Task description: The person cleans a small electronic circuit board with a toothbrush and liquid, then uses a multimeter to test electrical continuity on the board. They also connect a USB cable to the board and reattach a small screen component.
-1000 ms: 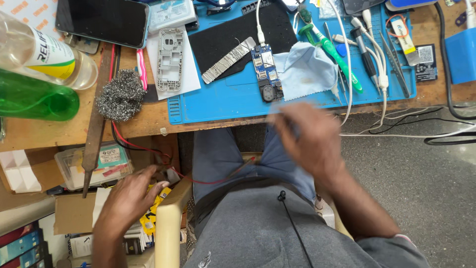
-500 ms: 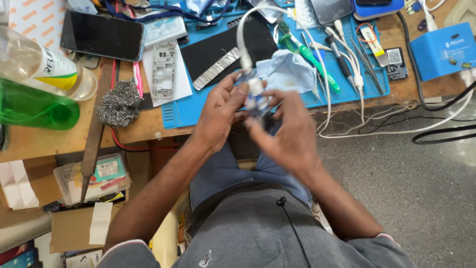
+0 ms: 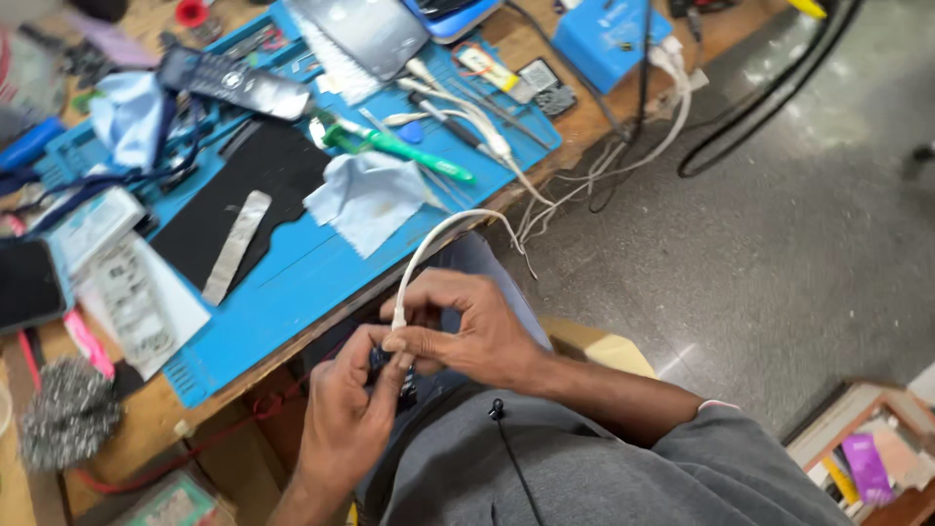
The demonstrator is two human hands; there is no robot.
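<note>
- Cluttered wooden workbench (image 3: pixel 584 122) fills the frame from 9 to 1 o'clock, topped by a blue work mat (image 3: pixel 282 292); grey speckled floor (image 3: pixel 779 263) spreads from 2 to 4 o'clock.
- At centre, just below the bench edge, the left hand (image 3: pixel 346 414) is curled around a small dark device (image 3: pixel 404 380), most of it hidden by the fingers.
- Right hand (image 3: pixel 467 331), touching the left, pinches the plug end of a white cable (image 3: pixel 419 255) between thumb and forefinger, right at the device.
- That cable arcs up from the plug toward 12 o'clock, then bends down toward 2 o'clock near the bench edge.
- On the mat, at 11 o'clock from the hands: a pale blue cloth (image 3: pixel 370 200), a black pad (image 3: pixel 243 200) with a silver strip (image 3: pixel 234 244) on it, and a green-handled screwdriver (image 3: pixel 409 151).
- At 8 o'clock, a ball of steel wool (image 3: pixel 63 414) sits on bare wood.
- Near 12 o'clock, a blue box (image 3: pixel 609 39) lies beside loose white leads (image 3: pixel 623 146).
- Grey shirt (image 3: pixel 584 468) covers the lower frame.
</note>
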